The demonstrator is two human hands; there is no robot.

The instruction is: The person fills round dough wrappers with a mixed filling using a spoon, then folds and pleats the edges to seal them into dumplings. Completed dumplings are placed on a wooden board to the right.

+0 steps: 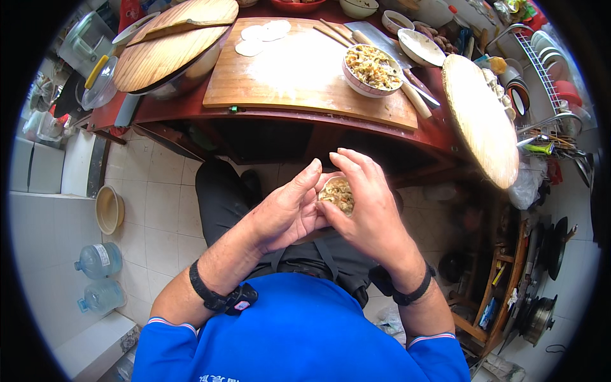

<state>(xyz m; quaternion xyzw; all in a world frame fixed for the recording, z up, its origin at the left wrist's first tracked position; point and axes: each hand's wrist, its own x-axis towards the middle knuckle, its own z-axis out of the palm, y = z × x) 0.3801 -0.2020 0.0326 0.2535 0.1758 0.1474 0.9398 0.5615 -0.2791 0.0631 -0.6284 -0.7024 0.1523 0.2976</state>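
Observation:
A round dough wrapper (326, 181) heaped with chopped vegetable filling (338, 195) lies between my two hands, over my lap. My left hand (291, 205) cradles it from below and the left side, thumb raised. On the other side, my right hand (370, 205) curves over the wrapper, with its thumb at the near edge and the fingers around the far edge. Part of the wrapper is hidden behind the right fingers. Ahead on the table, a bowl (365, 89) of the same filling stands on a floured wooden board (267, 93). Several flat dough wrappers (249, 47) lie at the board's far left.
A rolling pin (416, 101) and a knife (426, 90) lie beside the bowl, with a cleaver (377, 36) behind. Shaped dumplings (499, 90) line a round wooden board (477, 126) overhanging the table's right edge. A wooden lid (167, 52) covers a large basin at left.

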